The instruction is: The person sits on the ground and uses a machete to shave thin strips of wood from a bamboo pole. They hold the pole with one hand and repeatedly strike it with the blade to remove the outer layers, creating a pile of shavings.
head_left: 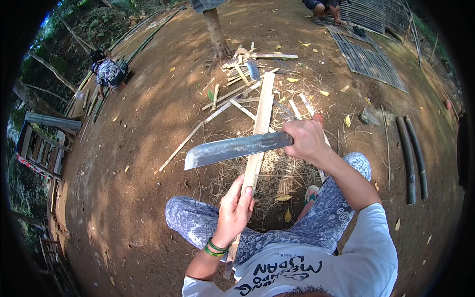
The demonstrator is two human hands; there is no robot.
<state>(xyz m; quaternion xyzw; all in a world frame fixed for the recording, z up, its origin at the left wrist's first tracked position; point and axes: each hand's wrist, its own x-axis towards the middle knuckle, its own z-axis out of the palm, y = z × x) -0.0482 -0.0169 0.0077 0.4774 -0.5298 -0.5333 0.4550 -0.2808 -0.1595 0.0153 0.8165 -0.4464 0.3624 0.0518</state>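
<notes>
At the far left of the scene a slatted wooden frame (43, 151) stands on the dirt ground (128, 188), and a bit right of it, farther off, a person (111, 73) crouches in a patterned shirt. My left grip (236, 207) is closed around the near part of a long, pale strip (266, 104), which runs away from me between my knees. Across it lies the broad blade of my machete (230, 149), its tip pointing left; I can't tell whether metal and strip touch. Beyond are scattered cut pieces (232, 101), and dry shavings (283, 172) spread beneath. My right grip (308, 139) is wrapped tight around the machete's handle. Farther right a slatted panel (368, 60) lies at the far side, and two dark poles (406, 161) rest nearer, side by side.
</notes>
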